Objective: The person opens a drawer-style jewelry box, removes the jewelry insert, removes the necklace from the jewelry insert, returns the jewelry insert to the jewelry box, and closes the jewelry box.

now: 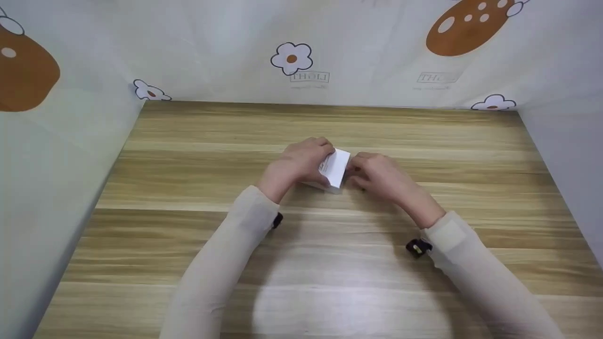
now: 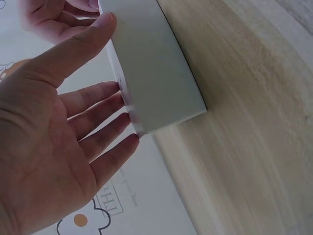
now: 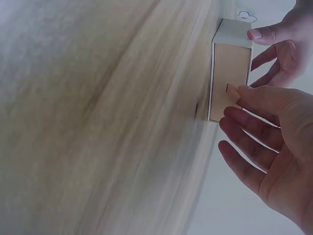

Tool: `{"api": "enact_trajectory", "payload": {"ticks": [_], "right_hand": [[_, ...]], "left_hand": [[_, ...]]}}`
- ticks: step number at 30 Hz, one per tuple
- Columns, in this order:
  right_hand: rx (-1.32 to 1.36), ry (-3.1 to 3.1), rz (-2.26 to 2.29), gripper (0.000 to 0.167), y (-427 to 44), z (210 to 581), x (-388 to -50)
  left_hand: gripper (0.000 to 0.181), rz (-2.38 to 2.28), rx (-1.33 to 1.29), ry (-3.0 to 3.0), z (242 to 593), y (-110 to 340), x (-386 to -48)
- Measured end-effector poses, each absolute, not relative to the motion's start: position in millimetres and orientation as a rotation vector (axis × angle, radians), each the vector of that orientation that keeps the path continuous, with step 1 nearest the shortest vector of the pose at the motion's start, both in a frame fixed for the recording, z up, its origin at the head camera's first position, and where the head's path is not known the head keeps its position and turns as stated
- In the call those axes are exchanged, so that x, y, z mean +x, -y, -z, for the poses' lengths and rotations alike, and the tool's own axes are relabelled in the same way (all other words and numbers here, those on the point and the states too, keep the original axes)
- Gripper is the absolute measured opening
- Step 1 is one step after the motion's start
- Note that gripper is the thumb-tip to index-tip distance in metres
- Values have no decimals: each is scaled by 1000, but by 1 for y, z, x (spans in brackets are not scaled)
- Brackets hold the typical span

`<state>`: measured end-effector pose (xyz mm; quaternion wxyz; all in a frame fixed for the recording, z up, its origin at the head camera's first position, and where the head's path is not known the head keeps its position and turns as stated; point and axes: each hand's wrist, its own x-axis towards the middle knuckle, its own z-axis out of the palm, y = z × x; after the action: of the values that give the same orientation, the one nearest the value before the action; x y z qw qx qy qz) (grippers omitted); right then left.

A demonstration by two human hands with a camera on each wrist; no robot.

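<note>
A small white box [image 1: 338, 165] lies on the wooden table, with faint print on its top. My left hand [image 1: 301, 161] grips it from above, the thumb on the near side and the fingertips along the opposite upper edge. In the left wrist view a plain long side of the box [image 2: 154, 73] shows. At the box's right end, the right wrist view shows a tan end panel [image 3: 230, 63] set inside the white sleeve. A small tan tab [image 3: 233, 94] sticks out of that panel, and my right hand [image 1: 379, 175] pinches it between thumb and index finger.
The wood-grained table [image 1: 188, 155] spreads around both hands. Behind it rises a pale backdrop [image 1: 212, 52] printed with flowers and brown shapes, and it continues at the left. A light wall [image 1: 560, 155] borders the right side.
</note>
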<state>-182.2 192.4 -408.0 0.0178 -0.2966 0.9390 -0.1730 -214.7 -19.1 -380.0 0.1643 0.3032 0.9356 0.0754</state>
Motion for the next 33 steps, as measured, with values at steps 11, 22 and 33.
{"api": "enact_trajectory", "payload": {"ticks": [11,22,33], "right_hand": [[-700,-2955,678,13,-184,413,-182],[-482,-2955,740,16,-174,415,-183],[-434,-2975,786,10,-168,417,-182]], "left_hand": [[71,-212,889,-2672,379,18,-215],[73,-154,879,-2659,377,16,-216],[75,-98,887,-2658,377,16,-214]]}}
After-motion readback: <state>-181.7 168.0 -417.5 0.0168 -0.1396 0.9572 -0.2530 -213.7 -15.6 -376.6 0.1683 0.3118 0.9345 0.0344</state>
